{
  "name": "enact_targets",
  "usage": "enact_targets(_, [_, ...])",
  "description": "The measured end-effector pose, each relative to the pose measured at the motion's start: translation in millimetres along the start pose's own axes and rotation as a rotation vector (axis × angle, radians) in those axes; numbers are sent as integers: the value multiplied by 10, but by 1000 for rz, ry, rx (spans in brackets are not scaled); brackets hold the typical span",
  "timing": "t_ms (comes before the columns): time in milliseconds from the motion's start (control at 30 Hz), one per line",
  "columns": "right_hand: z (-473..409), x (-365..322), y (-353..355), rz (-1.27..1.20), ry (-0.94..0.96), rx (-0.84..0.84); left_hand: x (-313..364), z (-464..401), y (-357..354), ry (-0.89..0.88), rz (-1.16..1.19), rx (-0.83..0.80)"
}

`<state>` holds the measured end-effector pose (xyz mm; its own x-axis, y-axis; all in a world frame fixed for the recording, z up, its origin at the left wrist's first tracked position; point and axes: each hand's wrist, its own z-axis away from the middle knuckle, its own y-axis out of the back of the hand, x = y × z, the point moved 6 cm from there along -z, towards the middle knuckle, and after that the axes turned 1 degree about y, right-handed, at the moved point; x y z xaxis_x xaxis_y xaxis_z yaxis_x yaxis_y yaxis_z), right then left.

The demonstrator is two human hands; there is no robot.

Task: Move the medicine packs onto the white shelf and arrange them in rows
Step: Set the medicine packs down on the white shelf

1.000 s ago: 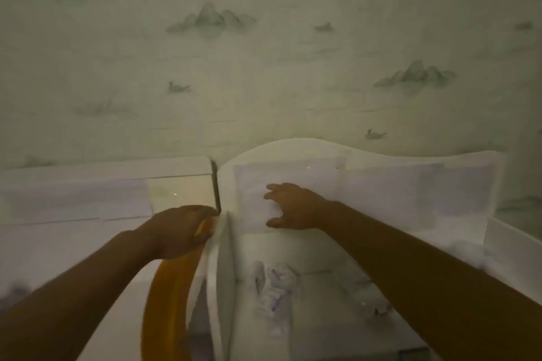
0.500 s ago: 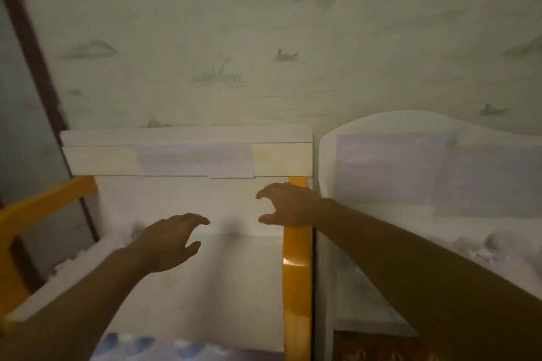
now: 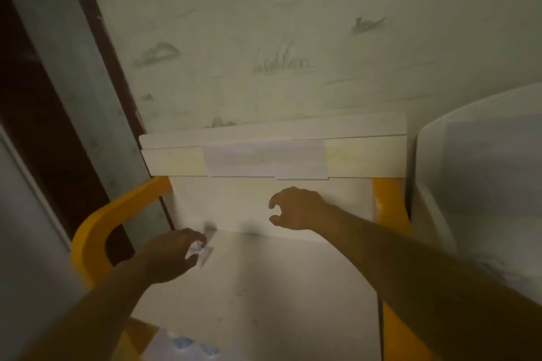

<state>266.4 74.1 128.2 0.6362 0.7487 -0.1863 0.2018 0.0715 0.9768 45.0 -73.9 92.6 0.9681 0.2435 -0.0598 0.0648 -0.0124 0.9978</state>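
Head view, left hand (image 3: 173,255) pinching medicine pack (image 3: 205,249), right hand (image 3: 296,208) curled, empty

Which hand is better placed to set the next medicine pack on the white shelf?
Left. The left hand pinches a small pack just above the white shelf; the right hand holds nothing.

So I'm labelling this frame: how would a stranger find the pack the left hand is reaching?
Start at the white shelf framed by orange rails. Near its back left, the left hand has its fingertips at a small blurred medicine pack, pale with blue marks, the only item on that bare surface.
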Motion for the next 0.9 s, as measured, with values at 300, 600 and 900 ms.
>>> enact_targets(300, [-618,-296,-105,63,98,-13,-401,-301,-295,-10,-23,-73])
enact_targets(600, [-1317,-667,-751,70,20,-88,-1281,-1111,-513,-31,21,-106])
enact_targets(900, [-1871,-1211,-1777,-22,-90,-248,-1761,-1813,-1191,-172,143,-158])
